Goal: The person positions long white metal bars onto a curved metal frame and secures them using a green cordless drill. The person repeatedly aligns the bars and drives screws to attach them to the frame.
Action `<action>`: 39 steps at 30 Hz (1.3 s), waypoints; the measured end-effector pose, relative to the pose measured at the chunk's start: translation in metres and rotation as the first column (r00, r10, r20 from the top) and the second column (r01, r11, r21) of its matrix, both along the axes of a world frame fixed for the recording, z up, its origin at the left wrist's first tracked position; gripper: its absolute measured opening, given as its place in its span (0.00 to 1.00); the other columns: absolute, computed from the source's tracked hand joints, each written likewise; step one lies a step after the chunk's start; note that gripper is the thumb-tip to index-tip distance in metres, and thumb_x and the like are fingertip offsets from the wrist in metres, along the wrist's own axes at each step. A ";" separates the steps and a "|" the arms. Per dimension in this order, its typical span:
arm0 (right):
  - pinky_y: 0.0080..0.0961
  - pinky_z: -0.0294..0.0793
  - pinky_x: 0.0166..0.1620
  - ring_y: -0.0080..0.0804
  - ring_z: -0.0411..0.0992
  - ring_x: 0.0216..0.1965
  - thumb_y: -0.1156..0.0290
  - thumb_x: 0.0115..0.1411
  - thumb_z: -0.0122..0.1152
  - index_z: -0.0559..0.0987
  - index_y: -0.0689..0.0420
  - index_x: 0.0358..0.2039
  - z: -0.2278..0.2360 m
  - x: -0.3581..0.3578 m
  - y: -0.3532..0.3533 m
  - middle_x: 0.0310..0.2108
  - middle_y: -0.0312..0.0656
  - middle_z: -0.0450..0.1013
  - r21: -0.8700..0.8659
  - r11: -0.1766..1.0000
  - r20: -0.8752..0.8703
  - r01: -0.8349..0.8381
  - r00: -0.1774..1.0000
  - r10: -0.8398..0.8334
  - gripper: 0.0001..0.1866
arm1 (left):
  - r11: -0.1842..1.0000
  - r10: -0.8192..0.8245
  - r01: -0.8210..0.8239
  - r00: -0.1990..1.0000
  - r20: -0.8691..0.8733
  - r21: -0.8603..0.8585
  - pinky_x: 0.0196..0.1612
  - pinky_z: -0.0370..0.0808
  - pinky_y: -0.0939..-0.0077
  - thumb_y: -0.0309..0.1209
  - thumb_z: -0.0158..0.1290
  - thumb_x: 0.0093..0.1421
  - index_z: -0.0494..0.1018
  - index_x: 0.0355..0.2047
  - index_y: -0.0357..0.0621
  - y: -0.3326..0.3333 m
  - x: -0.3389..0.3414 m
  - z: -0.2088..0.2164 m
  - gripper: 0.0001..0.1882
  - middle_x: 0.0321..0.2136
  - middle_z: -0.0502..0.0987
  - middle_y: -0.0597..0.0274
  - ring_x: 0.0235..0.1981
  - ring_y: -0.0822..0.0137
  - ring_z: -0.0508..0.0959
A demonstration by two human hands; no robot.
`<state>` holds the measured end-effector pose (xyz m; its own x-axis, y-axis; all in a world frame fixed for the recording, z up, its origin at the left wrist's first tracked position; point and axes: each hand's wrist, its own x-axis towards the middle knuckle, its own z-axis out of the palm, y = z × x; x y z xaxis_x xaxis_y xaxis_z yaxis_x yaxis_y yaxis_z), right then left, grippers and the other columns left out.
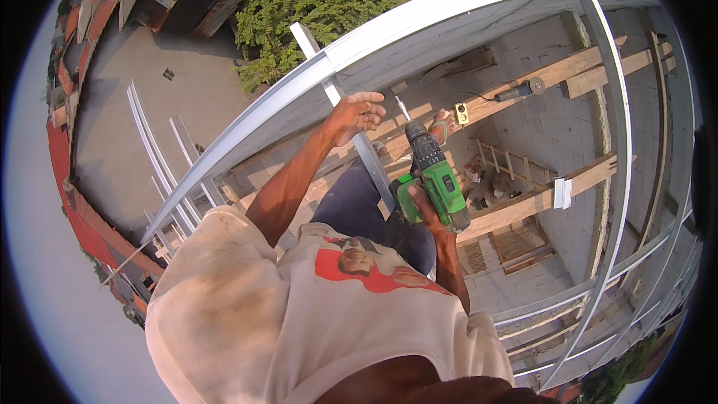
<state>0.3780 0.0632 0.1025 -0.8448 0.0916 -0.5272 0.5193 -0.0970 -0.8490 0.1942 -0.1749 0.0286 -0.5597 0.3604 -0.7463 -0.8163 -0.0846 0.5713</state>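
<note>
My right hand (425,208) is wrapped round the grip of a green and black cordless drill (441,185). The drill points up and away, with a long silver bit (402,107) in its chuck. Close to the bit's tip, my left hand (354,118) has its fingers bent and drawn together; whatever they may hold is too small to make out. That hand is beside an upright light metal channel (370,161), which crosses a long pale metal beam (441,16) just beyond it.
Wooden planks (516,206) span the block-walled space below. On another plank lie an angle grinder (520,90) and a yellow power socket (461,113). Curved-looking metal rails (617,120) run at the right. More metal lengths (161,161) stand at the left, above concrete ground.
</note>
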 end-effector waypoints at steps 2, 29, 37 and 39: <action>0.26 0.72 0.35 0.24 0.72 0.29 0.61 0.59 0.74 0.79 0.59 0.43 -0.011 0.000 0.000 0.27 0.34 0.74 0.006 1.000 -0.019 -0.023 1.000 0.023 0.18 | 0.997 -0.018 0.013 0.998 -0.064 -0.079 0.39 0.80 0.73 0.24 0.39 0.72 0.68 0.58 0.33 0.000 -0.016 0.006 0.17 0.34 0.79 0.56 0.34 0.68 0.80; 0.25 0.61 0.27 0.22 0.60 0.20 0.69 0.71 0.56 0.69 0.61 0.59 -0.190 -0.045 -0.127 0.24 0.33 0.63 -0.780 0.593 0.118 0.200 0.978 -0.175 0.19 | 0.042 -0.974 0.268 -0.202 -0.099 -0.962 0.55 0.71 0.60 0.62 0.56 0.63 0.70 0.55 0.36 0.015 -0.213 -0.085 0.39 0.34 0.71 0.61 0.41 0.64 0.76; 0.26 0.62 0.27 0.22 0.60 0.20 0.70 0.70 0.56 0.68 0.62 0.60 -0.214 -0.049 -0.143 0.25 0.35 0.63 -0.851 0.476 0.148 0.222 0.971 -0.190 0.20 | 0.004 -0.975 0.339 -0.207 -0.079 -0.941 0.55 0.71 0.60 0.62 0.56 0.63 0.70 0.55 0.36 0.015 -0.218 -0.103 0.39 0.34 0.71 0.61 0.41 0.64 0.76; 0.25 0.61 0.27 0.22 0.60 0.20 0.70 0.70 0.55 0.68 0.62 0.60 -0.220 -0.047 -0.141 0.25 0.35 0.63 -0.861 0.461 0.144 0.214 0.973 -0.183 0.20 | -0.008 -0.977 0.347 -0.202 -0.066 -0.938 0.55 0.71 0.60 0.62 0.56 0.63 0.70 0.55 0.36 0.015 -0.215 -0.104 0.39 0.35 0.71 0.61 0.42 0.64 0.75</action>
